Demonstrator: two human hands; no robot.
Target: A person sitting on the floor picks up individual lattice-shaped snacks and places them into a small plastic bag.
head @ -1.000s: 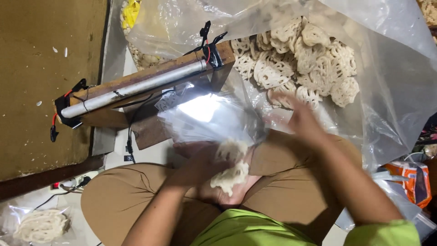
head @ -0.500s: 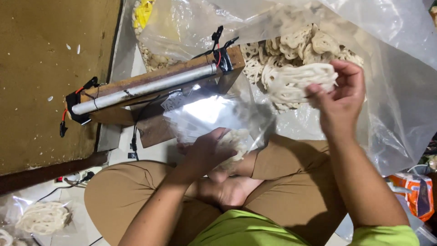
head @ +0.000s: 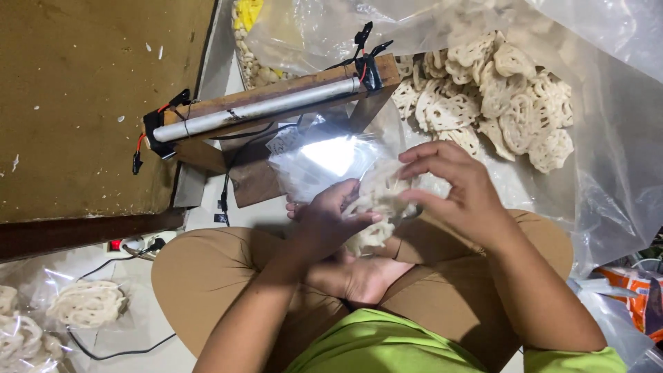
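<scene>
I am watching a pale, lacy cracker being worked into the mouth of a small clear plastic bag, which is lying at the centre of the view, just above the crossed legs in tan trousers. The right hand is grasping the cracker from the 3 o'clock side, fingers curled over its upper edge, while the left hand is gripping the bag's near lip and the cracker's lower edge from 7 o'clock; a second cracker appears to be sitting just beneath, though glare on the film is hiding how many are already inside. In my judgement the step is going best if the left hand is keeping the mouth spread wide and the right is sliding the piece in flat, since these crackers are looking brittle and any twisting is risking breakage. Directly at 12 o'clock of the bag, a wooden-framed heat sealer with a silver bar and clipped wires is standing close by. At 2 o'clock, a large clear sack is holding a heap of loose crackers. At 8 o'clock, well apart, filled small packets are lying on the floor beside a power strip.
</scene>
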